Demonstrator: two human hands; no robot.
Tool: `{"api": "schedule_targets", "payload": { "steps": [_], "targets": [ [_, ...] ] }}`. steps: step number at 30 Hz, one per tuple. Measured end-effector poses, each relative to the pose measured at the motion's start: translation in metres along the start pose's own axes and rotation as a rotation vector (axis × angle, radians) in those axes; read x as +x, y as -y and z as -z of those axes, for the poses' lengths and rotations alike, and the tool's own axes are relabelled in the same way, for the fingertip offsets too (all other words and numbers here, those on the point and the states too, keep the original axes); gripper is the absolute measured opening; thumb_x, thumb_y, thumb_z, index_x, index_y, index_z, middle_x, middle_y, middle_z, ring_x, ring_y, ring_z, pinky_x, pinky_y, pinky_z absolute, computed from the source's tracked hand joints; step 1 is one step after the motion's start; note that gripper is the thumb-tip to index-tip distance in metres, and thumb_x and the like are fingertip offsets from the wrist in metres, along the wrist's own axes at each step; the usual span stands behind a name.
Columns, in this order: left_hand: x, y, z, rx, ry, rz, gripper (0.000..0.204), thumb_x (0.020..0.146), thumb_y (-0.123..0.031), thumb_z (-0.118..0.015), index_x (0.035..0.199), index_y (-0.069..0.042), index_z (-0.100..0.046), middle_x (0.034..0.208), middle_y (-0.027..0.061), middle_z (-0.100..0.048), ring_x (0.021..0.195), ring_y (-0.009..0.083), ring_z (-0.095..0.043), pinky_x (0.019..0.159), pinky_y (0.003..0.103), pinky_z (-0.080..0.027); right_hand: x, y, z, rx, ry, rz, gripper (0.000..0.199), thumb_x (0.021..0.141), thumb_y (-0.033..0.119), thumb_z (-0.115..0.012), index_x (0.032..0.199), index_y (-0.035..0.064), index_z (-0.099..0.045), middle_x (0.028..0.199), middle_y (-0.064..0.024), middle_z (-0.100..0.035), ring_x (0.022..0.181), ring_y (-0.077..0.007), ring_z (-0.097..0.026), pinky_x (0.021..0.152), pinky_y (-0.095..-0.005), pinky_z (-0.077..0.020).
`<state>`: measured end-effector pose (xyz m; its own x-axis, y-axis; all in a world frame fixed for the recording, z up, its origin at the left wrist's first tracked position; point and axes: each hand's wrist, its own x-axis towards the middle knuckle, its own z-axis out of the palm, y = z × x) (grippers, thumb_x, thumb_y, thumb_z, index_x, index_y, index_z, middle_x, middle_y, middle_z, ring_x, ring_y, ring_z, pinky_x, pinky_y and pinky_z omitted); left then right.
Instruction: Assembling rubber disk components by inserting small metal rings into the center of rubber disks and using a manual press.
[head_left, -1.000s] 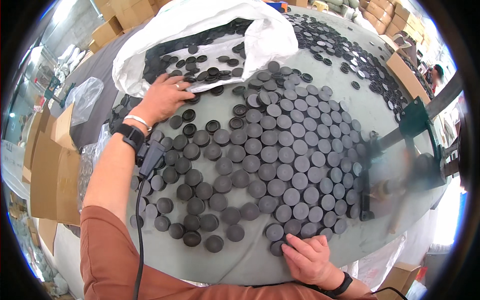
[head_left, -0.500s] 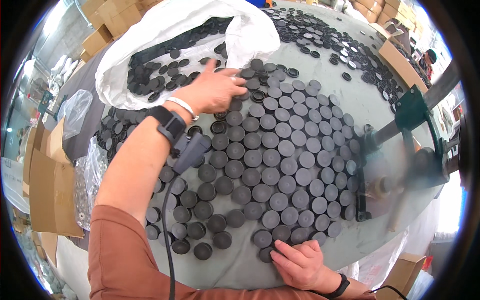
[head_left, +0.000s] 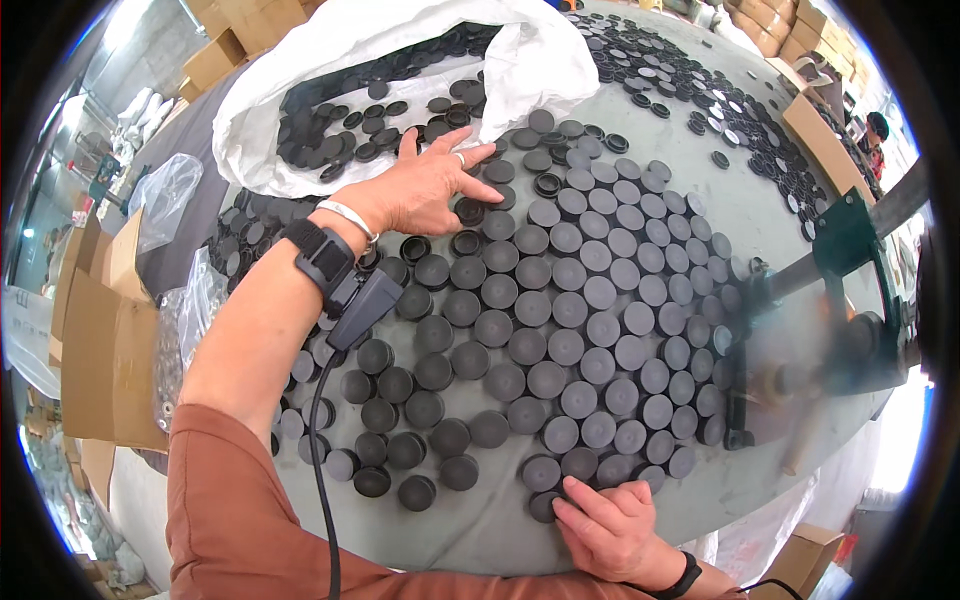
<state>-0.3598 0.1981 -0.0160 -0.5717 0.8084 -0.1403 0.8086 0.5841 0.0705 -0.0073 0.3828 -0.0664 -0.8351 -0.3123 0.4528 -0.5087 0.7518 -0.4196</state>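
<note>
Cardboard boxes (head_left: 100,340) flank the table; green machine (head_left: 850,290) at right

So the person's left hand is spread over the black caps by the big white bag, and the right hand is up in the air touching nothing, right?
Not quite. The head view shows the right hand resting flat on the black caps at the near edge of the grey table, not up in the air. The left hand is indeed spread over caps beside the white bag.

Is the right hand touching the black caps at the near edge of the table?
Touching: the head view shows right hand fingertips resting on black caps.
</note>
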Motion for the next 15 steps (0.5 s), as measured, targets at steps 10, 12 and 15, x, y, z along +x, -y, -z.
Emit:
{"api": "schedule_targets", "payload": {
  "steps": [10, 12, 15],
  "targets": [
    [-0.002, -0.002, 0.005, -0.228, 0.121, 0.134, 0.061, 0.061, -0.025, -0.077, 0.119, -0.032, -0.064, 0.153, 0.008, -0.027, 0.144, 0.0337, -0.006, 0.107, 0.068, 0.001, 0.001, -0.001, -0.001, 0.003, 0.01, -0.014, 0.041, 0.057, 0.007, -0.073, 0.097, 0.01, -0.068, 0.112, -0.0062, -0.064, 0.07, -0.0145, -0.052, 0.064, -0.0304, -0.0339],
    [-0.001, -0.005, 0.002, -0.229, 0.082, 0.137, 0.058, 0.06, -0.027, -0.078, 0.117, -0.031, -0.065, 0.152, 0.0085, -0.028, 0.144, 0.0342, -0.007, 0.107, 0.068, 0.001, 0.001, -0.002, -0.001, 0.003, 0.007, -0.007, 0.041, 0.057, 0.007, -0.073, 0.097, 0.01, -0.068, 0.112, -0.0062, -0.063, 0.07, -0.0146, -0.052, 0.064, -0.0306, -0.0337],
    [-0.002, -0.006, 0.001, -0.199, 0.041, 0.149, 0.047, 0.063, -0.028, -0.076, 0.11, -0.027, -0.068, 0.15, 0.0078, -0.033, 0.143, 0.034, -0.01, 0.106, 0.069, 0.001, -0.003, -0.003, -0.002, 0.0, 0.005, -0.001, 0.041, 0.057, 0.008, -0.073, 0.098, 0.01, -0.068, 0.113, -0.0062, -0.063, 0.07, -0.0148, -0.052, 0.064, -0.0311, -0.0335]
  ]
}}
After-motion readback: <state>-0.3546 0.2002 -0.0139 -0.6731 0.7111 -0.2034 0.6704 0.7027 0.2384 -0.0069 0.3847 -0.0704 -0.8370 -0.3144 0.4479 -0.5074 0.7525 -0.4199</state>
